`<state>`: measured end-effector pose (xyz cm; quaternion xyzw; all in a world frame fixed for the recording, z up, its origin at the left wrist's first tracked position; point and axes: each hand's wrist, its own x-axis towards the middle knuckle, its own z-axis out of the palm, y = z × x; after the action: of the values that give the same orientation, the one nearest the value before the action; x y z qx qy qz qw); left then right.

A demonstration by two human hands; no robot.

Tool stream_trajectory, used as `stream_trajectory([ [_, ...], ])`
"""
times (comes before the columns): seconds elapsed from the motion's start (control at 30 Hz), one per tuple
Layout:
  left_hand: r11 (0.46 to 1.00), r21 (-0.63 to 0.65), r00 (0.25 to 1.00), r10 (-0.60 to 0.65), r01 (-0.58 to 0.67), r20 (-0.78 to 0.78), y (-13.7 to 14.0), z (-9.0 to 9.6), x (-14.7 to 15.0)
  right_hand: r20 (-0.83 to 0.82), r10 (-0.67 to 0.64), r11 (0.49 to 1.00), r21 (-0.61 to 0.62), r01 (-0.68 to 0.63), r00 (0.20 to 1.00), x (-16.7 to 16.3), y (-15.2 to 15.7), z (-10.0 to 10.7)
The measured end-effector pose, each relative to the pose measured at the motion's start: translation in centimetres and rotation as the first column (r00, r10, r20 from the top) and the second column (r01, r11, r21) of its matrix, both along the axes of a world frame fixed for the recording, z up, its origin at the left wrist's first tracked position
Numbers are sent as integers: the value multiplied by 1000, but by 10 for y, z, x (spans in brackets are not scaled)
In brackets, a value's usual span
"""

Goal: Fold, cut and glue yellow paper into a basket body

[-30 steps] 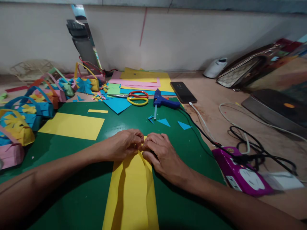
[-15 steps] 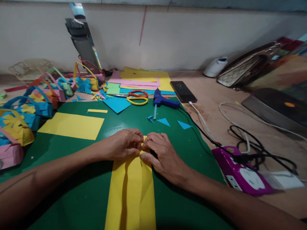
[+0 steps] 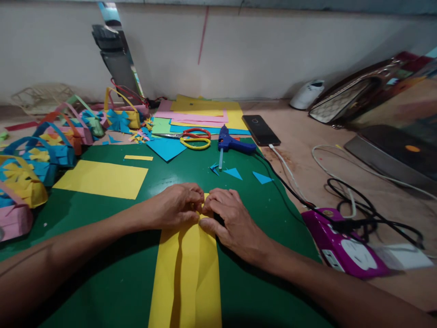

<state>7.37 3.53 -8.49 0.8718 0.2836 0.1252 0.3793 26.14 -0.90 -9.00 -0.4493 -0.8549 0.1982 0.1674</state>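
A long sheet of yellow paper (image 3: pixel 187 278) lies folded lengthwise on the green mat (image 3: pixel 112 282), running down past the bottom edge of the view. At its far end my left hand (image 3: pixel 180 205) pinches the paper's flap, fingers curled together. Close against it, my right hand (image 3: pixel 232 218) is closed on the same end, its thumb pressed near the fold. The fingertips almost meet and partly hide the edge they grip. Beyond the hands lie a blue glue gun (image 3: pixel 235 143), scissors (image 3: pixel 195 139) with red and yellow handles, and blue paper scraps (image 3: pixel 233 173).
Small paper baskets (image 3: pixel 63 152) line the left side. A yellow sheet (image 3: pixel 102 179) and a thin strip lie nearby. Coloured papers (image 3: pixel 211 109) are stacked at the back, beside a phone (image 3: pixel 261 130). Cables run to a magenta power strip (image 3: pixel 344 248) on the right.
Both hands stay in place on the paper's far end. The near part of the yellow paper's fold has shifted very slightly to the left.
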Motion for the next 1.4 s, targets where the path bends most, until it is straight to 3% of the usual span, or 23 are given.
stream_trajectory([
  [0.23,998,45,999,-44,43,25,1,1,1,-37,21,1000,17,-20,999,2,1,-2],
  [1.03,999,52,999,18,-15,-50,-2,0,2,-122,-27,998,-59,20,992,1,-3,4],
  [1.23,999,42,1000,7,-7,-1,-1,-2,1,-123,105,994,-9,-107,987,4,-7,4],
  [1.4,996,62,995,-70,65,76,2,-4,-2,-118,113,993,-4,-114,987,4,-5,-1],
])
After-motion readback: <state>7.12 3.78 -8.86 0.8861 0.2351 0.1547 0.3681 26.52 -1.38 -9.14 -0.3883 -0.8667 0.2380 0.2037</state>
